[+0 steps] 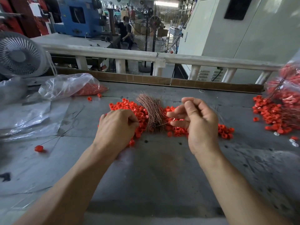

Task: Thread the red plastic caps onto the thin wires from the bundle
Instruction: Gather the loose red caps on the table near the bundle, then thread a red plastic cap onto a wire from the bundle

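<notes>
A bundle of thin copper-coloured wires (151, 113) lies on the grey, scuffed worktable (162, 168), fanned at its far end and resting across a loose heap of small red plastic caps (139, 114) that spreads to both sides of it.

The left hand (116, 127) lies knuckles-up on the caps just left of the bundle, its fingers curled under; what they grip, if anything, is hidden. The right hand (197, 120) is raised just right of the bundle, thumb and forefinger pressed together at the top, seemingly on a thin wire, though the strand is too fine to make out clearly. The lower fingers point toward the bundle, and a small pale ring-like glint shows at their tips.

Left of the bundle and farther back, a clear plastic bag (69, 86) lies on its side with red caps inside, a few spilled at its mouth. Far right of the bundle, a second clear bag (287, 88) stands packed with red caps on wires, with another red heap (271, 114) spread below it and a few white rings (293, 142) beside that. Left of the bundle, nearer the table edge, a single red cap on a dark wire (39, 148) lies alone.
</notes>
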Tool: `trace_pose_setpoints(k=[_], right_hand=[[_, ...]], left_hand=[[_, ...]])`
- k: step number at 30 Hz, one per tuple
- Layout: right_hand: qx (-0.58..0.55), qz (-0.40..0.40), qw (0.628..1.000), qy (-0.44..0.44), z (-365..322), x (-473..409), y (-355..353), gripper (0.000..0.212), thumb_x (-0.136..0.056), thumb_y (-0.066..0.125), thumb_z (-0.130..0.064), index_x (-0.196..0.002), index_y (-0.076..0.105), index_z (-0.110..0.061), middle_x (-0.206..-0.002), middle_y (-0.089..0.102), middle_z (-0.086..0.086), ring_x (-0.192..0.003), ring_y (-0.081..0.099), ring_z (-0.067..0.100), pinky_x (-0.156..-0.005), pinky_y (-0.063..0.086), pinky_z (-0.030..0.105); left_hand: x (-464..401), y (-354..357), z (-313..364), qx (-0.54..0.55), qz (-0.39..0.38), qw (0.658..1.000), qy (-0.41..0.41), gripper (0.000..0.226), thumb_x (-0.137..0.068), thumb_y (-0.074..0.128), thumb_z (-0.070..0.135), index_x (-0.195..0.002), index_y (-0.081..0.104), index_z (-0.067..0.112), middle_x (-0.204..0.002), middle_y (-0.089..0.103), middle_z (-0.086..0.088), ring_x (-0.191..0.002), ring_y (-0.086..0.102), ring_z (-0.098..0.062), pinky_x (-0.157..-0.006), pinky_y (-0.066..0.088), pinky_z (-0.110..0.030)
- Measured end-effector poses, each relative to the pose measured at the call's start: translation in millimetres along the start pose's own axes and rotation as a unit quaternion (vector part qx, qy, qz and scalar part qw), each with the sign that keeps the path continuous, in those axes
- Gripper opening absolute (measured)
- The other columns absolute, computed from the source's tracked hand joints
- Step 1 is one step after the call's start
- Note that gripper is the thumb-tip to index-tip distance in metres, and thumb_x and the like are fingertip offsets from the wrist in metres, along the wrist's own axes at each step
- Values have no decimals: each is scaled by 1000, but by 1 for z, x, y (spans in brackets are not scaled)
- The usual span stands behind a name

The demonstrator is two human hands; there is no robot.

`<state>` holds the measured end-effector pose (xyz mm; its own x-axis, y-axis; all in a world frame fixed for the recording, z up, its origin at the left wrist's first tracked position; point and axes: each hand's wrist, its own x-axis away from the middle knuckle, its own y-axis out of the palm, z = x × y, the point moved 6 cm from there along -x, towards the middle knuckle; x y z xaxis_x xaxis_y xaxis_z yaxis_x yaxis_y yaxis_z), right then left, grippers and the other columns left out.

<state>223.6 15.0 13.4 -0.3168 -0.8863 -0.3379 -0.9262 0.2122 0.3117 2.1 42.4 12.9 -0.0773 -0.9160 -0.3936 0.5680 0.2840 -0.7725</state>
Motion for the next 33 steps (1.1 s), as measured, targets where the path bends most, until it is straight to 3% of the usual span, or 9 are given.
trace_pose_setpoints(k=[5, 10, 20, 29, 33], right_hand=[[-37, 64, 996, 49, 2, -4, -14, 20, -107, 48, -10, -104, 68, -11, -66, 63, 2, -47, 59, 16, -38, 45, 24], [8, 51, 991, 124, 18, -3, -16, 22, -106, 49, -7, -109, 71, -8, -64, 59, 0, -44, 47, 13, -37, 33, 22], [73, -27, 987, 144, 29, 5, 3, 19, -102, 51, -2, -106, 69, -10, -68, 65, 2, -49, 51, 13, -40, 38, 23], [109, -49, 984, 132, 28, 10, 7, 11, -100, 58, -3, -97, 67, -8, -71, 72, 6, -50, 54, 12, -40, 42, 23], [124, -55, 983, 124, 28, 12, 10, 11, -100, 59, -4, -96, 68, -11, -72, 73, 5, -52, 55, 13, -42, 42, 24]], left_hand=[[0, 9, -2, -45, -54, 998, 9, 12, -77, 82, 40, -79, 71, 36, -75, 59, 19, -91, 56, -15, -99, 38, -39], [-1, 17, -3, -79, -92, 992, 26, 14, -78, 81, 39, -89, 72, 41, -87, 64, 19, -100, 50, -11, -95, 28, -35], [-3, 23, -2, -98, -80, 991, 45, 17, -81, 78, 32, -96, 74, 39, -88, 62, 18, -105, 52, -14, -86, 24, -32], [-2, 23, 1, -99, -51, 991, 77, 13, -82, 77, 45, -84, 69, 35, -84, 57, 18, -93, 48, -11, -84, 28, -32], [-3, 15, 5, 11, -13, 998, 58, 8, -84, 78, 36, -83, 72, 30, -77, 65, 17, -78, 59, -9, -73, 40, -31]])
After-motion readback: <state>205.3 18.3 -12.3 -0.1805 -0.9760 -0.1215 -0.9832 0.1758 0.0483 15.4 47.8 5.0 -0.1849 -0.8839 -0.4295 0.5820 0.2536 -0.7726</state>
